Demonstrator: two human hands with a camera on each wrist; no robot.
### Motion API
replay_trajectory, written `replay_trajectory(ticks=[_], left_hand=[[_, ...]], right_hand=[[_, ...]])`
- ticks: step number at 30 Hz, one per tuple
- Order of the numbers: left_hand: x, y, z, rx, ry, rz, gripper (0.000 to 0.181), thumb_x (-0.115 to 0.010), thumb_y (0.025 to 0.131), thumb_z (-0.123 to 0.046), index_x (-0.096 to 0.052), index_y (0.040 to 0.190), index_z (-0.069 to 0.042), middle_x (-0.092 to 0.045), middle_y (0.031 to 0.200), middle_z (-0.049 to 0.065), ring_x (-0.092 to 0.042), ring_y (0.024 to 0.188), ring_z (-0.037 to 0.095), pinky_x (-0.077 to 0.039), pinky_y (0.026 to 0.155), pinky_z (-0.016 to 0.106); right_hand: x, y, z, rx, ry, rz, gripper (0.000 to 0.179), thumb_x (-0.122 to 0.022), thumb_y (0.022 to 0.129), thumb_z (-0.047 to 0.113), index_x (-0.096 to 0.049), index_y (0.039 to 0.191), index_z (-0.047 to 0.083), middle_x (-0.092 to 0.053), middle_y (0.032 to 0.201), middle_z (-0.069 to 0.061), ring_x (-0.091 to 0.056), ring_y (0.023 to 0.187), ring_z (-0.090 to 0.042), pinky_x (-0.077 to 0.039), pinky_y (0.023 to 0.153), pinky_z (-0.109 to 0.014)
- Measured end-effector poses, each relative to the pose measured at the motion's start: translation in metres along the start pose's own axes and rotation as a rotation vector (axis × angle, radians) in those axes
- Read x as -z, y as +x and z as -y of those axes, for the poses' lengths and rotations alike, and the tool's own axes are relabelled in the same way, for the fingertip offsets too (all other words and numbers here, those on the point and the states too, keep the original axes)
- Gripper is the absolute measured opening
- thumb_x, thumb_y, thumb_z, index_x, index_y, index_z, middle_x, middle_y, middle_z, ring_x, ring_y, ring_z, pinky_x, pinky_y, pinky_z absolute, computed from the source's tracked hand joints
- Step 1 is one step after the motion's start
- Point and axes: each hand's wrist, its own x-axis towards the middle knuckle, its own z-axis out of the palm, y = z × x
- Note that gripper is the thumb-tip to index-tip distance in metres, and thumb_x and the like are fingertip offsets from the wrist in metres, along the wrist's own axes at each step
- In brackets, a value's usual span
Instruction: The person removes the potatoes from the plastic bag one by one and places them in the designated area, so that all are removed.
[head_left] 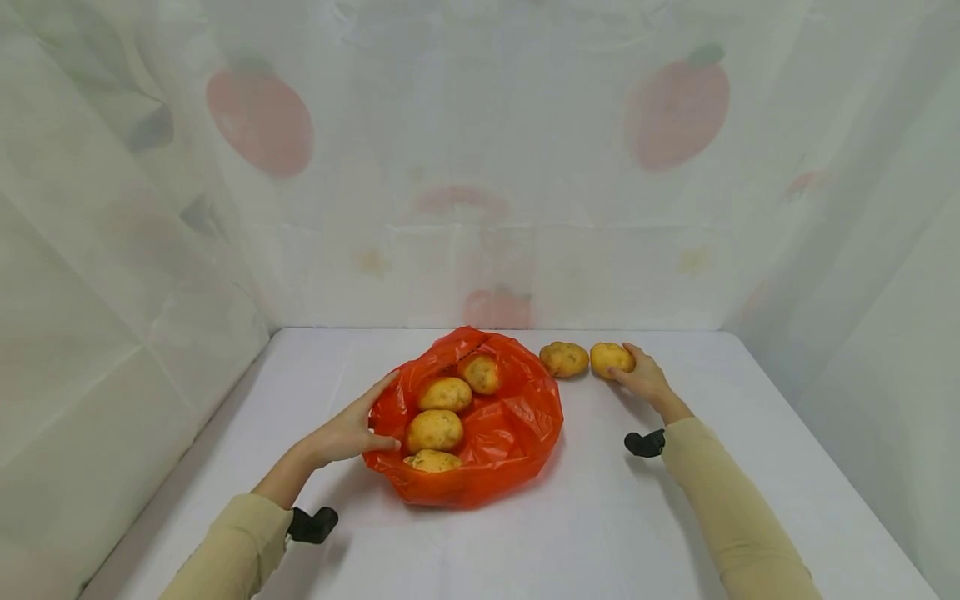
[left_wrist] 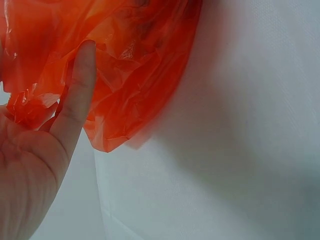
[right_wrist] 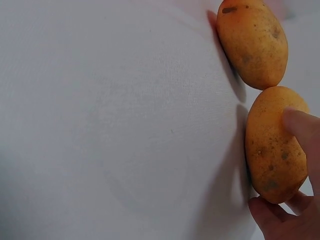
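Observation:
A red plastic bag [head_left: 517,425] lies with its mouth spread wide, several yellow potatoes [head_left: 435,431] visible inside. At its left rim, my left hand [head_left: 348,429] touches the plastic with thumb and forefinger held wide apart. The left wrist view shows the straight thumb [left_wrist: 77,95] against the red film; the bag hides part of the other fingers. To the bag's right, my right hand [head_left: 647,379] grips a potato [head_left: 609,358] between thumb and fingers. Close to its left lies another potato [head_left: 564,359]; the right wrist view shows the gripped potato [right_wrist: 274,145] end to end with it.
Everything stands on a white-covered table [head_left: 562,533]. A pale curtain [head_left: 480,275] with faded fruit prints rises behind the table's back edge, and pale sheets flank both sides. A black wrist mount [head_left: 313,525] sticks out from the left cuff, another mount [head_left: 645,443] from the right.

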Motion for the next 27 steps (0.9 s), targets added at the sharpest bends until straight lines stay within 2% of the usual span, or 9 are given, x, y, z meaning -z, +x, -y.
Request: replay_trajectory(ticks=[11, 27], left_hand=[[-0.0006, -0.0007, -0.0007, 0.011, -0.012, 0.002, 0.099, -0.075, 0.075, -0.015, -0.010, 0.148, -0.032, -0.013, 0.153, 0.008, -0.024, 0.133, 0.038, -0.044, 0.094, 0.051], [-0.0009, 0.0017, 0.0023, 0.018, 0.017, -0.005, 0.099, -0.075, 0.075, -0.018, -0.009, 0.148, -0.032, -0.013, 0.153, 0.008, -0.024, 0.133, 0.038, -0.040, 0.097, 0.054]], right_hand=[[-0.0026, -0.0009, 0.0031, 0.037, -0.013, -0.036, 0.070, -0.056, 0.088, 0.023, -0.022, 0.140, -0.008, -0.032, 0.131, -0.039, -0.033, 0.121, -0.049, -0.027, 0.104, -0.057], [-0.0017, -0.0023, 0.0009, 0.032, -0.010, -0.015, 0.072, -0.055, 0.089, 0.026, -0.018, 0.143, -0.004, -0.028, 0.134, -0.038, -0.031, 0.124, -0.048, -0.024, 0.105, -0.058]])
